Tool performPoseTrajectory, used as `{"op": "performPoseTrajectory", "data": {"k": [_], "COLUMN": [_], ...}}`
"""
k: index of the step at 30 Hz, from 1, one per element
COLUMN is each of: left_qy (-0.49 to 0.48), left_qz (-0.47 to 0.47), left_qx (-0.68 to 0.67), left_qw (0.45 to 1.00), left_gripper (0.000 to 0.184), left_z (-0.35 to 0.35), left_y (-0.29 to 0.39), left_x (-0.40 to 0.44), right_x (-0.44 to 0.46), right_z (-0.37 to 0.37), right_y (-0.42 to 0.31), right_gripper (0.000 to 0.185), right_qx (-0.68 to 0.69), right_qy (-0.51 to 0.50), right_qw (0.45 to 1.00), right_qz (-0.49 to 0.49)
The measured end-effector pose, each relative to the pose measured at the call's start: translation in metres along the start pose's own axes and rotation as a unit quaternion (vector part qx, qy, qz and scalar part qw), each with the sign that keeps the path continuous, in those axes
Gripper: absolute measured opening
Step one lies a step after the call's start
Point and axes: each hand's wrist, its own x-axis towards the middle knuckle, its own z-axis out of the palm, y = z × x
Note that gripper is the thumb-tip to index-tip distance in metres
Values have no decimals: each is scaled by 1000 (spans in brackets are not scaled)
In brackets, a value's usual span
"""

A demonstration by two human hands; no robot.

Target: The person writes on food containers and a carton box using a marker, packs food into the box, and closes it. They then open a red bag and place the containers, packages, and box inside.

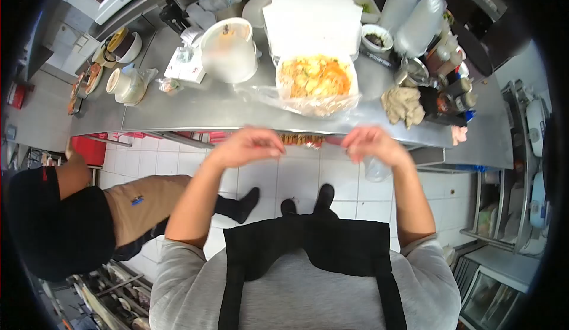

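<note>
Stainless-steel desk (178,108): white hinged box (312,25) of orange-yellow food (317,76), lid up, twelve o'clock; clear plastic film (332,106) along near edge. Left hand (249,146), seven o'clock of box, right hand (378,144), five o'clock: each grip loosely parted, empty.

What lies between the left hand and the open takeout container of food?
In the head view, steel countertop and crumpled clear plastic lie between the left hand and the takeout container.

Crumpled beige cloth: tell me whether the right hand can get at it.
Probably yes: the right hand looks empty, and the cloth lies close by on the counter, nothing visible between.
</note>
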Motion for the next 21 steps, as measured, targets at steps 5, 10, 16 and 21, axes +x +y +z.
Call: {"op": "performPoseTrajectory", "data": {"k": [5, 10, 16, 21], "left_qy": [381, 385, 349, 243], "left_qz": [108, -59, 23, 192], "left_qx": [352, 627, 596, 564], "left_qw": [848, 675, 723, 765], "left_gripper": [44, 33, 16, 17], "left_z": [-64, -92, -117, -95], "left_y": [87, 35, 1, -7], "left_x": [96, 164, 148, 112], "right_x": [73, 132, 133, 102], "right_z": [-75, -91, -118, -112], "right_y": [-86, -104, -93, -60], "right_gripper": [45, 27, 12, 11], "right_qx": [-412, -642, -606, -630], "right_qy": [282, 415, 399, 315], "right_qw": [824, 618, 623, 606], "right_qz": [-267, -184, -293, -370]}}
